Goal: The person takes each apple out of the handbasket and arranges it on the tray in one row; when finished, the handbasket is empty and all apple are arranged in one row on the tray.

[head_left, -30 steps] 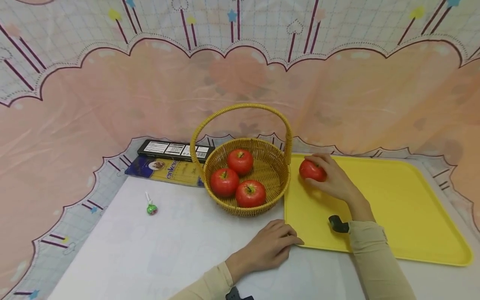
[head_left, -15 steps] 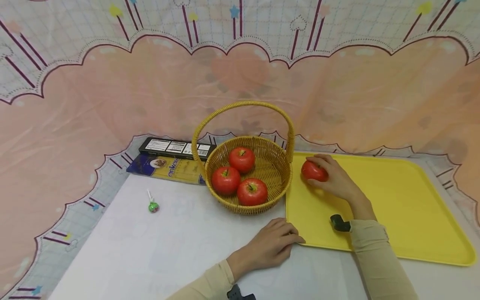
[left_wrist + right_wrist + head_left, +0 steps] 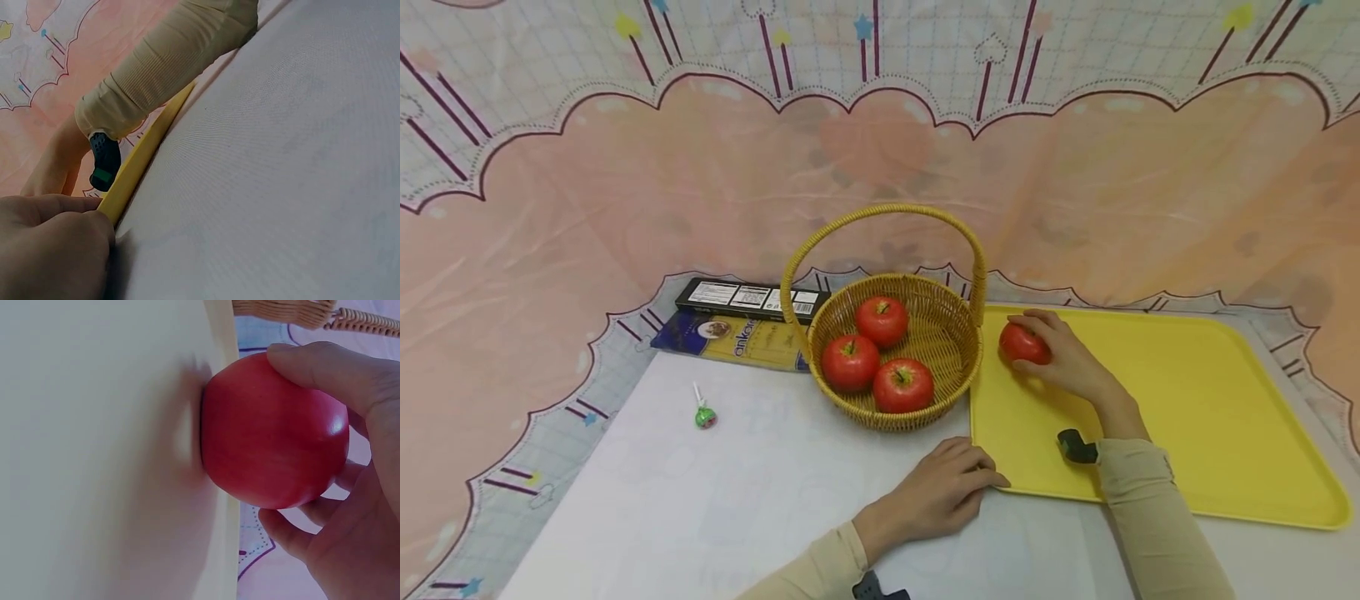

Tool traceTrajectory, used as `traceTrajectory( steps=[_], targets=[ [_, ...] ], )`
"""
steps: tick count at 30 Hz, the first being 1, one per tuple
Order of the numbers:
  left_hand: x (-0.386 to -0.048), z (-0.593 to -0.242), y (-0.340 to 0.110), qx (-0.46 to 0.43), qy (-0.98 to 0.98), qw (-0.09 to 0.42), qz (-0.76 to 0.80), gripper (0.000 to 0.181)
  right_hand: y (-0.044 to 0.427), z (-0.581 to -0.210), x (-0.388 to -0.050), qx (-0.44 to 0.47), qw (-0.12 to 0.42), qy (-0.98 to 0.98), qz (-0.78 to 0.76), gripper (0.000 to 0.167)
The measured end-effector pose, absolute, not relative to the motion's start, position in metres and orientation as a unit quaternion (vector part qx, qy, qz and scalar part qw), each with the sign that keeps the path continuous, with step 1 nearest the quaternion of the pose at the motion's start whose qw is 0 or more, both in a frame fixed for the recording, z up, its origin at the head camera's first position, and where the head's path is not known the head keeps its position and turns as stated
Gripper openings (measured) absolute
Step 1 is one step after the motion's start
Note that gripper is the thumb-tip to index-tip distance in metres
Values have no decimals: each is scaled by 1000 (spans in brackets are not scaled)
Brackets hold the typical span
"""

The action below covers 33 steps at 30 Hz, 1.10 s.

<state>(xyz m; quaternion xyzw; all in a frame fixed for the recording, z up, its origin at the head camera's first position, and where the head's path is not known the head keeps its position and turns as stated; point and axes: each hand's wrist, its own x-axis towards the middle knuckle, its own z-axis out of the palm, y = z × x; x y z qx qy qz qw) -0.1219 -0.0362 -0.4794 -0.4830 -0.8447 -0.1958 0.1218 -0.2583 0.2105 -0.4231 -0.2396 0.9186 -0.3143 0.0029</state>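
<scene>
A red apple [image 3: 1024, 343] sits on the left rear part of the yellow tray [image 3: 1217, 417], with the right hand [image 3: 1075, 364] curled round it. In the right wrist view the thumb and fingers of the right hand [image 3: 356, 406] lie on opposite sides of the apple [image 3: 275, 431], whose base meets the tray surface. At the tray's front left corner the left hand [image 3: 928, 492] holds the edge; the left wrist view shows the left hand's [image 3: 56, 244] fingertips on the yellow rim [image 3: 140, 162], some of them hidden.
Left of the tray stands a wicker basket [image 3: 951, 333] with a tall handle and three red apples [image 3: 902, 386] inside. Behind and left lie a black box [image 3: 748, 298] and a blue and yellow packet [image 3: 733, 337]. A green lollipop [image 3: 704, 416] lies farther left on the white table.
</scene>
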Motion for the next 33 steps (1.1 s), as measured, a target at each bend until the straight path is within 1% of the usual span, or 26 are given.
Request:
traceTrajectory(
  steps=[10,13,17,22,26,31,33],
  targets=[
    [-118,-482,-36,-482,-844,129,-197,28,211,-426,-256,-234,20,920,-315,68],
    [-118,-482,-35,-484,-843,129,-198,28,213,-426,-255,-234,16,920,-315,69],
    [-119,-482,-36,-479,-847,124,-196,28,212,-421,-255,-255,-22,909,-329,62],
    [-120,-481,-36,-478,-849,120,-190,27,209,-416,-254,-287,-86,887,-351,49],
    [-120,-480,-36,-479,-847,124,-193,27,203,-412,-254,-306,-125,871,-363,39],
    [-121,-481,-35,-479,-846,126,-198,26,193,-407,-250,-323,-146,855,-380,33],
    [-121,-481,-35,-481,-845,126,-198,26,190,-405,-248,-326,-146,848,-392,32]
  ],
)
